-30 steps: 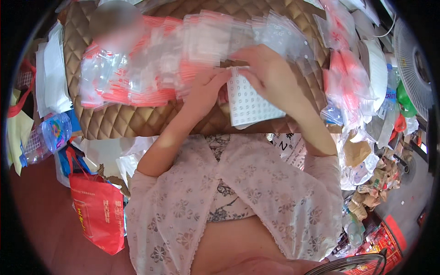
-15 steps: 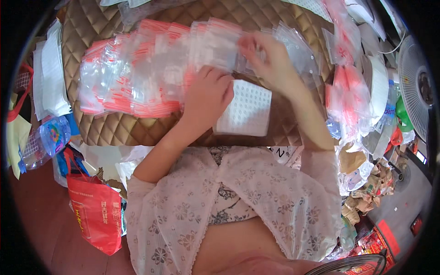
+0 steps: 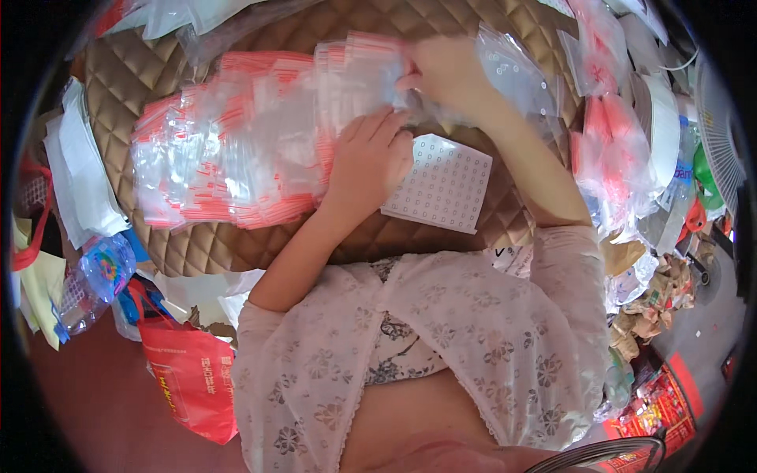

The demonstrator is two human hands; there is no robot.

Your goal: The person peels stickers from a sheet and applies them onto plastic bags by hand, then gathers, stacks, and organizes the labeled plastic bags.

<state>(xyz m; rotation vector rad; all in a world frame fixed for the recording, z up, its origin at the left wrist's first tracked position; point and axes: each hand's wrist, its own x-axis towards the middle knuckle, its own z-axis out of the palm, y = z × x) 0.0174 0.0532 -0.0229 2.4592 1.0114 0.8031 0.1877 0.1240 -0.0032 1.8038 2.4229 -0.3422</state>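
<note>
A long overlapping row of clear zip bags [image 3: 268, 142] with red top strips lies on the brown quilted surface [image 3: 189, 251]. My left hand [image 3: 369, 162] rests at the right part of the row with its fingers bent. It grips the corner of a white label sheet [image 3: 441, 183] printed with rows of small marks, which slants out to its right. Beyond it, my right hand [image 3: 453, 75] is at the right end of the row, blurred by motion, its fingertips near the bag edge. More clear bags with small white round spots [image 3: 516, 71] lie to the right of that hand.
Bundled red-and-clear bags [image 3: 611, 150] hang along the right edge, near a fan [image 3: 719, 118]. White paper sheets [image 3: 85, 165] and a plastic bottle [image 3: 106, 268] are on the left. Below them is a red carrier bag [image 3: 189, 378]. Crumpled brown paper [image 3: 658, 303] lies at lower right.
The label sheet has turned and moved slightly right with my left hand. My right hand stays by the right end of the row, its fingers shifted. The whole view has shifted a little.
</note>
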